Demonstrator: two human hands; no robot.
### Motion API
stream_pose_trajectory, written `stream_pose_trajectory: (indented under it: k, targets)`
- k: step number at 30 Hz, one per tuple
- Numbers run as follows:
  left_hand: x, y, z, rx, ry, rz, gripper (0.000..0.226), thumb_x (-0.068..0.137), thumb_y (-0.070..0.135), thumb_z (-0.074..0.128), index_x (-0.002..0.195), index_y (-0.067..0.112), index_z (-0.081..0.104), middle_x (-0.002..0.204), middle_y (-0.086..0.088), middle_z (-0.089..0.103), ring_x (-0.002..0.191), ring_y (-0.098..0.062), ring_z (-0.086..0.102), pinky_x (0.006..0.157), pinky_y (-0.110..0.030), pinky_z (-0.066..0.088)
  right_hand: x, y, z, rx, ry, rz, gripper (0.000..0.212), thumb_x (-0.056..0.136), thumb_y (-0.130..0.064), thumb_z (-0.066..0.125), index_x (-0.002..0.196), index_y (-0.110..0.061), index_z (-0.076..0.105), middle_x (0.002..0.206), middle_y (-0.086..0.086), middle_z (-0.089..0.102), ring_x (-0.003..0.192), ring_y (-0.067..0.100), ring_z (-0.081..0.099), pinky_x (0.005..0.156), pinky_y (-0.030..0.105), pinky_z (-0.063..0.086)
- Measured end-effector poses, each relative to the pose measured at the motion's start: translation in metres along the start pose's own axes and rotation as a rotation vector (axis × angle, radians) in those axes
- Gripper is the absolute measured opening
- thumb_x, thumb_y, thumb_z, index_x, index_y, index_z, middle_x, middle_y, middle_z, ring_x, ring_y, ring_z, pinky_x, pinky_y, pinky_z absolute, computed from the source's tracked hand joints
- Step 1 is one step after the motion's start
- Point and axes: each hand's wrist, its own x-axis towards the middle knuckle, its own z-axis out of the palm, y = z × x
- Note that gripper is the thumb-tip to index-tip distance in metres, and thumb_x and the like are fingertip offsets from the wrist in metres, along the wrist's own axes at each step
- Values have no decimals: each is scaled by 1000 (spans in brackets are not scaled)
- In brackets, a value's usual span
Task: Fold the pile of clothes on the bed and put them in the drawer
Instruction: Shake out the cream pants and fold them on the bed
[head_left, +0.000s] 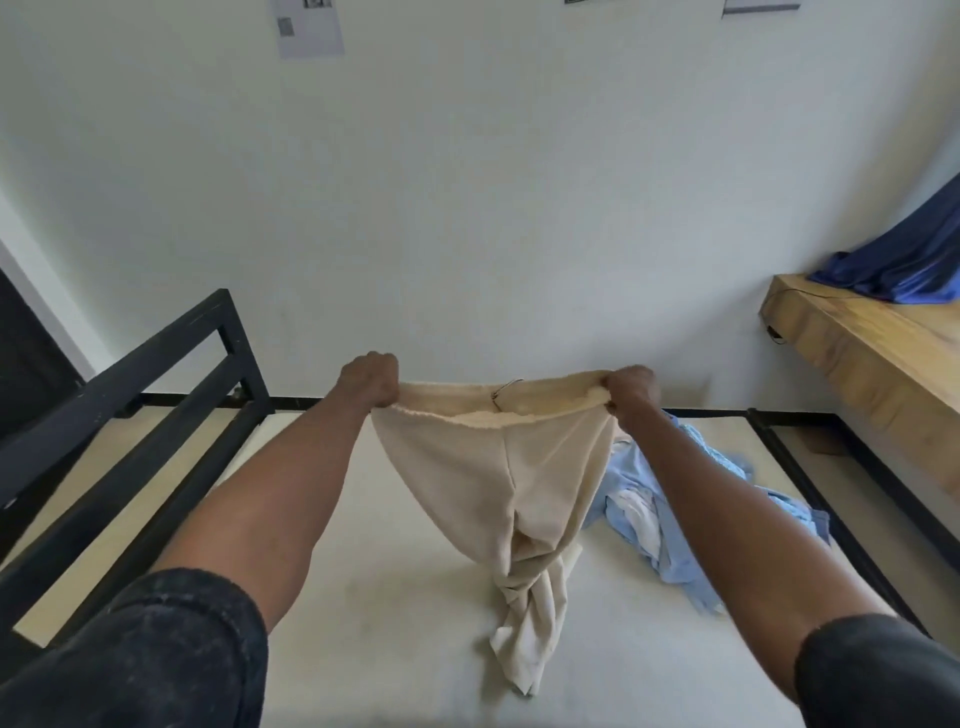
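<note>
Your left hand (370, 379) and right hand (630, 389) each grip one end of the waistband of cream trousers (506, 467), stretched between them above the bed (395, 597). The twisted legs hang down onto the mattress. Light blue clothes (670, 519) lie crumpled just right of them. A wooden desk (872, 353) stands at the right.

Hidden and cut off, from where I stand

My right arm (727, 519) covers part of the blue clothes (670, 525) at 3 o'clock; the papers (310, 26) on the wall at 12 are cropped, print too small to read; the blue cloth (904, 260) runs off the right edge.
</note>
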Motion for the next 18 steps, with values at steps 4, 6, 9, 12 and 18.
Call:
stream_pose_trajectory:
  k: [4, 6, 9, 12, 18]
  targets:
    - [2, 1, 19, -371, 258, -287, 37, 93, 5, 45, 129, 0, 38, 119, -24, 60, 108, -42, 60, 87, -44, 49, 10, 8, -30, -704, 62, -568, 42, 81, -1, 51, 118, -15, 65, 105, 21, 63, 98, 39, 61, 87, 39, 39]
    - [4, 7, 23, -531, 222, -388, 32, 92, 3, 45, 124, 1, 37, 105, -23, 66, 83, -38, 69, 66, -41, 58, 8, 6, -38, -799, 12, -515, 34, 82, -2, 51, 110, -13, 66, 107, 19, 65, 99, 38, 63, 85, 37, 44]
    - [9, 22, 21, -826, 148, -485, 23, 94, 1, 43, 118, 2, 43, 83, -19, 66, 50, -28, 62, 34, -32, 49, -1, 3, -45, -765, -3, -255, 28, 88, -6, 48, 108, -4, 66, 107, 20, 68, 100, 36, 66, 80, 36, 49]
    - [14, 28, 15, -1114, -1, -495, 20, 97, 1, 38, 110, -2, 54, 71, -18, 60, 50, -26, 59, 30, -31, 47, -3, -6, -41, -322, -73, -10, 28, 89, -8, 43, 97, 7, 66, 69, 19, 67, 54, 27, 65, 58, 33, 54]
    - [18, 36, 1, -1455, 45, -430, 31, 96, 4, 35, 106, 5, 64, 66, -16, 61, 43, -23, 55, 38, -32, 53, -13, -25, -40, 497, -162, 331, 23, 98, -13, 29, 106, -6, 50, 73, 22, 64, 52, 30, 63, 41, 29, 52]
